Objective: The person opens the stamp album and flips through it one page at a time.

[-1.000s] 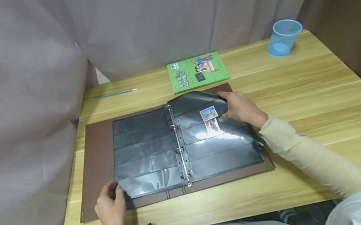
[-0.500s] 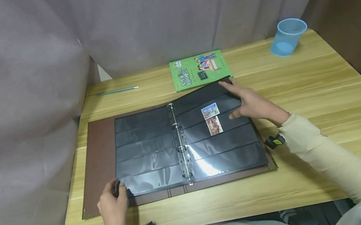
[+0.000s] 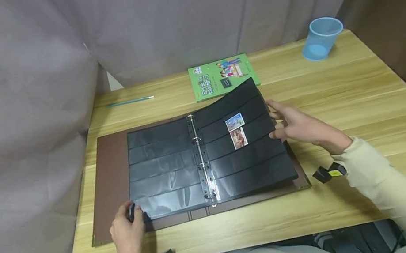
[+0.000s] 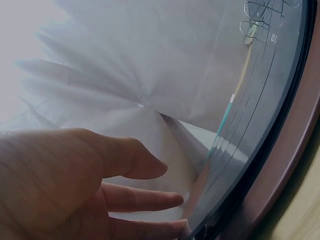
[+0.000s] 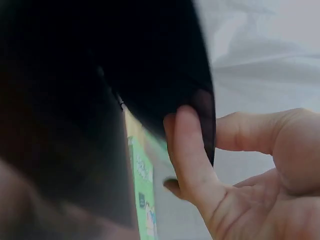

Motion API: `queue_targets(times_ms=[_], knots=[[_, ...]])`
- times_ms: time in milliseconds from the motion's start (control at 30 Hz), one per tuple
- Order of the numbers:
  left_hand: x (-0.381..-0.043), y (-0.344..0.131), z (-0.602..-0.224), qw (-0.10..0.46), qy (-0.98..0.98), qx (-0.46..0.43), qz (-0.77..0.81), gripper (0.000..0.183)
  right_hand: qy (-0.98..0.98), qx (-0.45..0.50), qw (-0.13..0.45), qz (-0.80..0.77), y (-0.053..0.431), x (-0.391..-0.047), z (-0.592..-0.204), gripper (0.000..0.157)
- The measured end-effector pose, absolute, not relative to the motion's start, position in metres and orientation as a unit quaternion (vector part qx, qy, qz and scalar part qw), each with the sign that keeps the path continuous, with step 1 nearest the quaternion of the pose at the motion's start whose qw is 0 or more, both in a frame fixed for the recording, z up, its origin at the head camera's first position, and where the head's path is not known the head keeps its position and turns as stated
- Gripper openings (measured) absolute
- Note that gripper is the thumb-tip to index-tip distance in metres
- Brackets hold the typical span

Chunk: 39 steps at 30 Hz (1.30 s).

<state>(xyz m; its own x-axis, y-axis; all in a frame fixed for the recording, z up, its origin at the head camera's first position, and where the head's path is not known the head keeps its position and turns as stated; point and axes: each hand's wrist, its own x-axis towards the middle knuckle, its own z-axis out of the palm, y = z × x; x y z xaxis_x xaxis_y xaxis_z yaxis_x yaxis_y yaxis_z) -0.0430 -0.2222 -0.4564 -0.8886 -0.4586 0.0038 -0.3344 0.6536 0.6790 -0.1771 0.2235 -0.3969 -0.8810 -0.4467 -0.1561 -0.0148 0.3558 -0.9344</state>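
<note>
An open ring-binder stamp album with a brown cover (image 3: 114,163) and black pocket pages (image 3: 164,157) lies on the table. Two stamps (image 3: 237,131) sit one above the other in the right-hand page (image 3: 251,161). That page tilts up at its outer side. My right hand (image 3: 299,126) pinches its outer edge, thumb on one side and fingers (image 5: 189,130) on the other in the right wrist view. At the near left corner of the left pages, my left hand (image 3: 127,235) rests with extended fingers (image 4: 145,197), a fingertip right at the page edge.
Behind the album lies a green book (image 3: 221,78), overlapped by the raised page's corner. A teal pencil (image 3: 130,101) lies at the back left. A blue cup (image 3: 322,38) stands at the back right. Grey curtain (image 3: 169,20) borders the table (image 3: 365,108).
My right hand has moved along the right page to its outer edge, drawing back rightward. The page's far corner has risen over the green book. My left hand has stayed at its corner.
</note>
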Motion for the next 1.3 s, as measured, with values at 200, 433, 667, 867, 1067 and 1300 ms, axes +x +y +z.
queue_targets(times_ms=[200,433,667,867,1067,1300], knots=[[-0.042,-0.222,-0.456,0.075,-0.906,0.218,-0.354,0.04,0.805,-0.157,0.185,-0.541,0.216,-0.17,-0.387,0.086],[-0.044,-0.223,-0.45,0.063,-0.91,0.206,-0.353,0.041,0.806,-0.161,0.151,-0.55,0.206,-0.171,-0.369,0.079],[-0.045,-0.227,-0.441,0.02,-0.92,0.187,-0.344,0.047,0.79,-0.164,0.15,-0.572,0.193,-0.171,-0.355,0.077],[-0.05,-0.228,-0.434,-0.027,-0.927,0.173,-0.332,0.052,0.779,-0.177,0.144,-0.584,0.181,-0.174,-0.345,0.074],[-0.052,-0.227,-0.432,-0.045,-0.929,0.168,-0.325,0.054,0.776,-0.185,0.144,-0.586,0.171,-0.179,-0.336,0.073],[-0.054,-0.224,-0.43,-0.059,-0.928,0.166,-0.327,0.056,0.779,-0.176,0.132,-0.588,0.169,-0.182,-0.325,0.069]])
